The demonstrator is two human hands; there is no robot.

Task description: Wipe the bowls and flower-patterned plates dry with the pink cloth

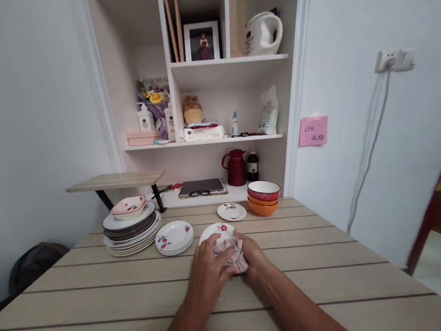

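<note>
A white plate with red flowers point(212, 228) is tilted up between my hands above the table. My left hand point(210, 262) grips its near left side, with the thumb lying over a crumpled pinkish cloth point(238, 260). On the right, my right hand point(252, 253) is closed around the cloth, which is pressed against the plate. Part of the right hand's fingers is hidden behind the cloth. Left of my hands lies a short stack of matching flowered plates point(174, 237). Just beyond them, a single small flowered plate point(232, 212) rests flat on the table.
A tall stack of plates point(132, 232) topped by pinkish bowls point(128, 206) stands at the left, beside a small raised stand point(116, 181). Red and orange bowls point(262, 202) are nested at the back right. Behind the slatted table point(136, 292), shelves hold a red jug point(236, 168).
</note>
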